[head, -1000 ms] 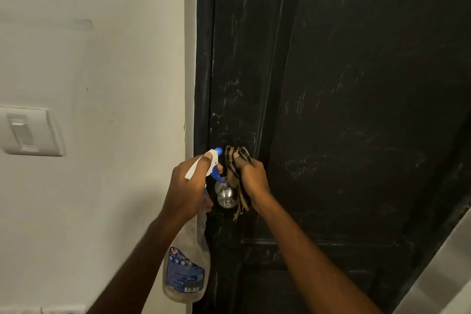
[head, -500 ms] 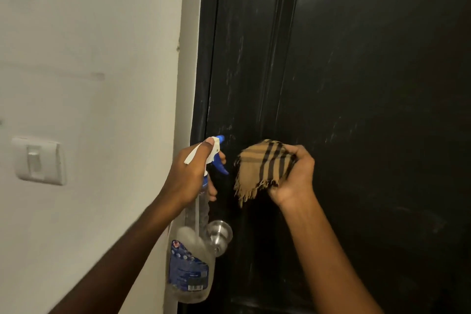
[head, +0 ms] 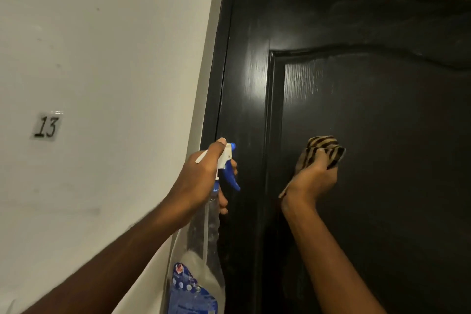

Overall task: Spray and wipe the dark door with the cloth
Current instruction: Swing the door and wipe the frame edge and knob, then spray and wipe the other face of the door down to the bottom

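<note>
The dark door [head: 377, 115] fills my right side, glossy black with a fine wood grain and an arched panel. The matte white wall [head: 107, 53] lies to its left. My left hand [head: 201, 178] grips the neck of a clear plastic spray bottle [head: 201, 250] with a blue label and something pale low inside, its nozzle near the door's edge. My right hand [head: 313, 180] clutches a bunched tan cloth [head: 322, 146] with dark stripes against the panel. A small "13" label [head: 47, 126] is stuck to the wall.

Numbered-room hallway ("13" label [head: 47, 126] beside door [head: 369, 122])
</note>
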